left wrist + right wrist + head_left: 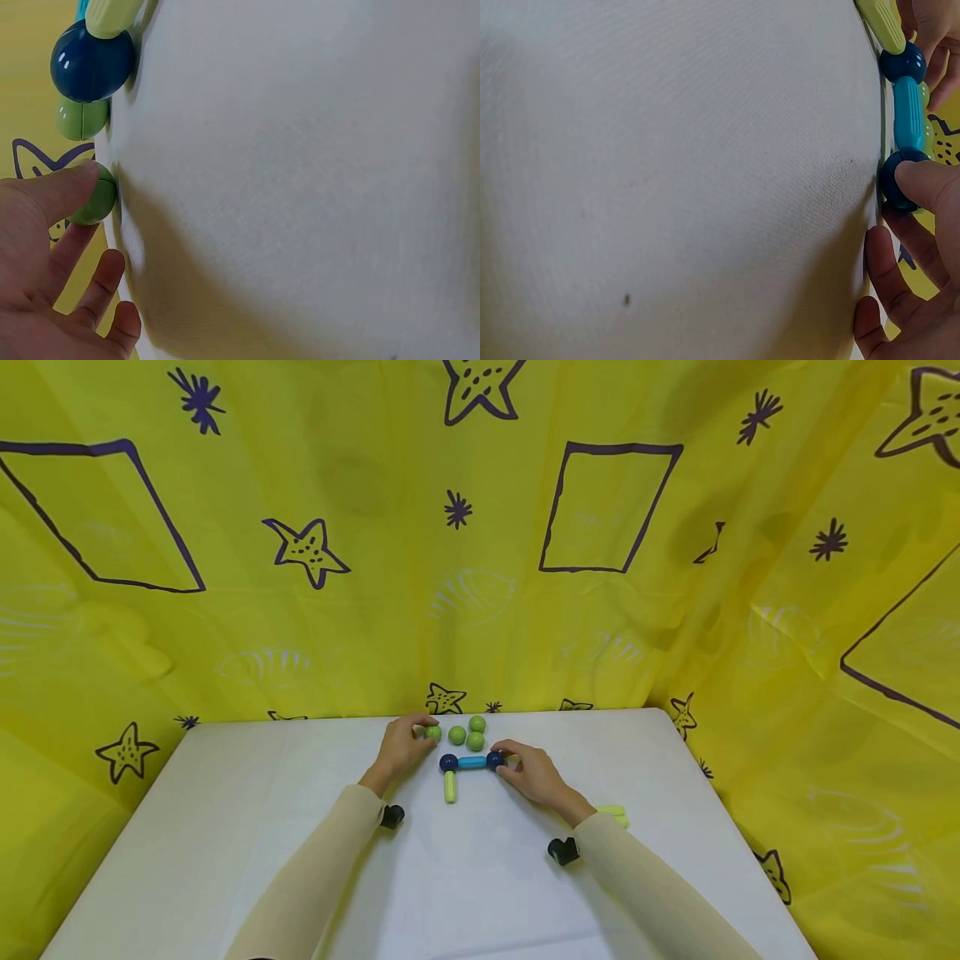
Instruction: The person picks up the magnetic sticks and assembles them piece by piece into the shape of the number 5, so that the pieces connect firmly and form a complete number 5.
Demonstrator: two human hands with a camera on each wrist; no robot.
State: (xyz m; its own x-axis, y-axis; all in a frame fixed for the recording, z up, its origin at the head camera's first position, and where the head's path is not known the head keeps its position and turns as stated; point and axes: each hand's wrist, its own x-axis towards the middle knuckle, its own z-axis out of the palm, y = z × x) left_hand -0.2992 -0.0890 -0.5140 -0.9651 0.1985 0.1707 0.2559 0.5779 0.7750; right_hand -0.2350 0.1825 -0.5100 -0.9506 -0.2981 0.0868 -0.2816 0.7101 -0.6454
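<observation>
At the back of the table my left hand point(403, 747) pinches a green ball point(96, 204) between thumb and forefinger, its other fingers loosely bent. My right hand point(534, 772) grips a dark blue ball point(897, 187) at the right end of a light blue rod point(472, 762). That rod runs left to a second dark blue ball point(448, 762). From this second ball a pale yellow-green rod point(450, 787) points toward the front, so the joined pieces form a corner. Three more green balls point(457, 735) sit just behind the light blue rod, between the hands.
Pale yellow-green rods point(615, 814) lie on the right, partly hidden by the right forearm. A white cloth covers the table point(480, 877). Yellow patterned curtains point(390, 635) stand close behind the back edge and along both sides.
</observation>
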